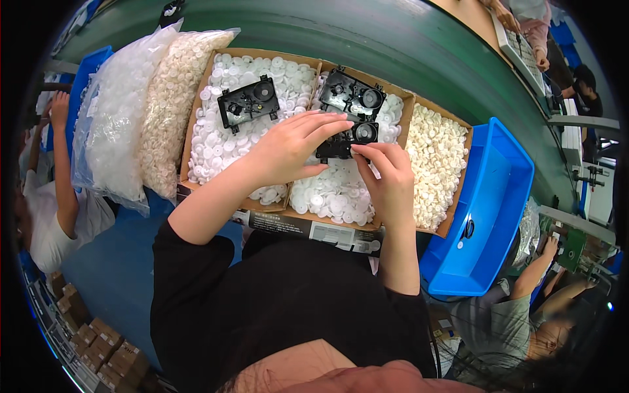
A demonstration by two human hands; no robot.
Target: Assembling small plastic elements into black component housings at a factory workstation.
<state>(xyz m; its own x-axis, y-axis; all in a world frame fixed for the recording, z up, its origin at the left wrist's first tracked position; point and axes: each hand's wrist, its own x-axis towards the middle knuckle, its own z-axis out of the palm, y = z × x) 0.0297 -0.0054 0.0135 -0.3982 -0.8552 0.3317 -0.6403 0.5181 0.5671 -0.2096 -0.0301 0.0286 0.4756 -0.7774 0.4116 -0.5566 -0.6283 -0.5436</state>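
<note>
Black shirt (282, 298) up close; lower black housing (337, 148) crosswise under left hand (291, 147), right hand (391, 180) at right end; grips? can't tell if clenched.

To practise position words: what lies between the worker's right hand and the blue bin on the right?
In the head view, cream pieces in a cardboard box lie between the right hand and the blue bin.

A black, roughly rectangular plastic housing (341, 145) is lying over round white plastic pieces (334, 194), its ring-shaped recess facing upward on the right; its left side is being partly covered, its far edge sitting just beside a similar black housing (348, 93).
</note>
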